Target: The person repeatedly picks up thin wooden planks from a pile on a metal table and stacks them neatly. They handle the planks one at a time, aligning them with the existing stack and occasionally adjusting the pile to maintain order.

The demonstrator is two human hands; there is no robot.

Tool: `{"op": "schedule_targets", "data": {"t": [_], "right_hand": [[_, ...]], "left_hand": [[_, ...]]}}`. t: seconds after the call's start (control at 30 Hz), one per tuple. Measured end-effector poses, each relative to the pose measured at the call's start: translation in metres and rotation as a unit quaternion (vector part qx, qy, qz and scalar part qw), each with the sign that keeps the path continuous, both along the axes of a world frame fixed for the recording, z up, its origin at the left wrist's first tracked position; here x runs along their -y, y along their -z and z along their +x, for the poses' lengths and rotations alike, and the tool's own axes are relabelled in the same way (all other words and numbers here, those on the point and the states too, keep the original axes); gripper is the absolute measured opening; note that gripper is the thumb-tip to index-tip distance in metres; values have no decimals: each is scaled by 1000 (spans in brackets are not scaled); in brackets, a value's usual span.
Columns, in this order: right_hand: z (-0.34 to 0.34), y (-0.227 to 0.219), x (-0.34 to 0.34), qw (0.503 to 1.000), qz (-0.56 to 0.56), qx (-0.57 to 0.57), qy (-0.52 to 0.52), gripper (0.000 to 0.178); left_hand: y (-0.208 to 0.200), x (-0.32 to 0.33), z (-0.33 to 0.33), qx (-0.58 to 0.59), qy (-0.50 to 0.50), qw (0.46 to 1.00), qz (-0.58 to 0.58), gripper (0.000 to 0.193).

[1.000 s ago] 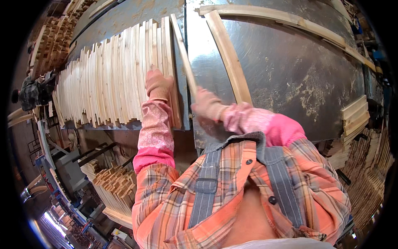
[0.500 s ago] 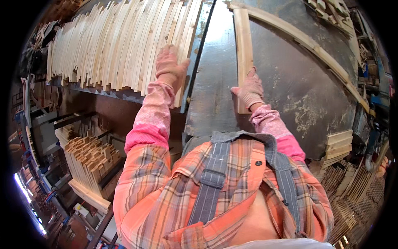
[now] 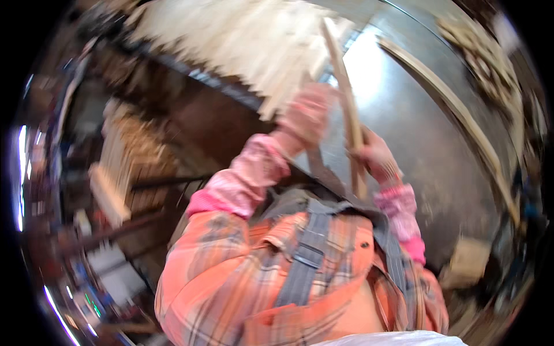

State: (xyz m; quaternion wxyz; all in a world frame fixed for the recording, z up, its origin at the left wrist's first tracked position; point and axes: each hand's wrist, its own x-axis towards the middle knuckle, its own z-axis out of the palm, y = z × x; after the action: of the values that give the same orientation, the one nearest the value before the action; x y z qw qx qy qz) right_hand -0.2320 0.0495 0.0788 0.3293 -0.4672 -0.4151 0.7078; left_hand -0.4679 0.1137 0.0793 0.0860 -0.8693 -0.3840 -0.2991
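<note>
A narrow wooden strip point(image 3: 345, 98) stands tilted up off the metal table point(image 3: 398, 121), one long edge toward me. My right hand point(image 3: 378, 154), in a pale pink glove, is closed round its near part. Beside the strip's middle, on its left, is my gloved left hand point(image 3: 309, 112); motion smears its fingers, and whether they grip the strip cannot be made out. Beyond that hand lies a wide row of pale wooden strips point(image 3: 231, 46), side by side.
A long curved wooden strip point(image 3: 461, 115) lies along the table's right side. Stacked wood pieces point(image 3: 135, 155) stand low at the left, with a dark bar point(image 3: 167, 181) beside them. A small wood stack point(image 3: 467, 259) sits at the lower right. More wood lies at the far right.
The strip has come up off the table and turned on edge in my right hand. My left hand has left the row of strips and moved right, close to it. My view has turned.
</note>
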Motion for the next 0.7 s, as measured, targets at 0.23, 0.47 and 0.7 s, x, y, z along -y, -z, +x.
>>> {"op": "schedule_targets", "data": {"t": [0.23,0.47,0.7], "right_hand": [[-66,6,62,990,14,-1,-139,60],[-95,-6,57,985,132,88,-67,70],[-339,-92,34,949,196,90,-228,84]], "left_hand": [[-63,90,-24,-358,4,905,-231,13],[-139,129,-234,-329,-396,840,-171,18],[-109,120,-462,-145,-406,902,-35,9]]}}
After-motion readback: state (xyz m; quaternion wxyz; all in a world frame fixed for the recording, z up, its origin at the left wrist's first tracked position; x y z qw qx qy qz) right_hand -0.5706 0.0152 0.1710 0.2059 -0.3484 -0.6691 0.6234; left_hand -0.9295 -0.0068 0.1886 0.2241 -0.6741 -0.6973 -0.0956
